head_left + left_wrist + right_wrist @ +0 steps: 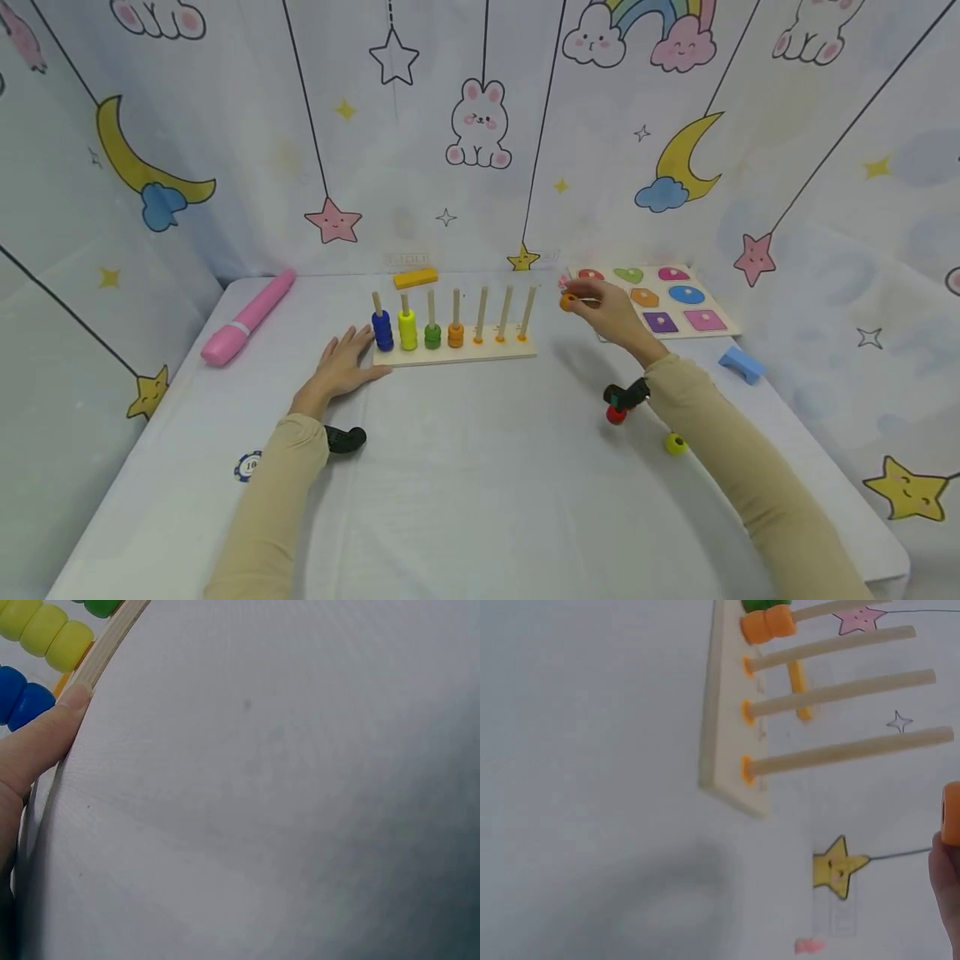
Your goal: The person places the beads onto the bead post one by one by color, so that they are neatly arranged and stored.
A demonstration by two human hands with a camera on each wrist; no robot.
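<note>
A wooden peg board [465, 353] carries a row of upright pegs. Blue beads [382, 331], yellow beads [407, 330], green beads [432, 336] and orange beads [455, 335] sit on the left pegs; the three right pegs are bare. My left hand [343, 365] lies at the board's left end, fingers spread, its thumb [56, 731] touching the front edge. To the right of the board, my right hand [611, 312] pinches an orange bead [567, 302], held in the air. That bead [951, 814] shows at the right wrist view's edge.
Behind my right hand lies a shape puzzle board [686, 321]. A blue block [742, 364], red bead [616, 415] and yellow-green bead [676, 443] are at right. A yellow block [416, 277] is behind the pegs. A pink stick [251, 321] and a chip [246, 467] lie left.
</note>
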